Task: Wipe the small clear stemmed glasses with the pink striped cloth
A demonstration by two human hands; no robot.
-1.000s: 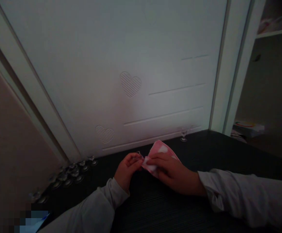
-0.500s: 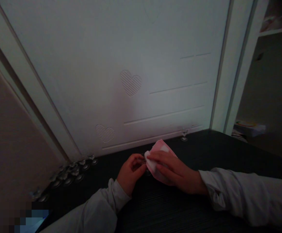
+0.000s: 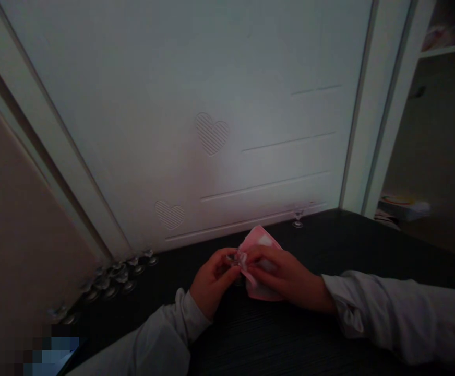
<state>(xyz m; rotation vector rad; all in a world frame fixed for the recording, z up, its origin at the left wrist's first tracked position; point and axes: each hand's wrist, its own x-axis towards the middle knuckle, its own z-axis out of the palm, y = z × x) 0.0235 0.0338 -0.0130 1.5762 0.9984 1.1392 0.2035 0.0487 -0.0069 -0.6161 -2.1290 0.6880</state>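
Between thumb and fingers, my left hand [image 3: 212, 282] grips a small stemmed glass [image 3: 233, 257] by its bowl; its lower part is partly hidden. My right hand [image 3: 284, 271] is closed on a pink cloth with white patches [image 3: 264, 241], held against the right side of the glass. The right fingertips meet the glass rim, and the cloth hangs below and behind them. Both hands are close together just above the dark tabletop [image 3: 251, 334].
Several small stemmed glasses [image 3: 120, 274] are grouped at the left edge. Another small glass [image 3: 298, 218] stands at the back right, close to the white panel [image 3: 145, 130] with carved hearts. A blurred blue object [image 3: 57, 355] lies at the lower left.
The right fingers have shifted and pinched in at the glass, showing more of its clear bowl. The cloth's white part near the rim has moved down. My left hand has barely moved.
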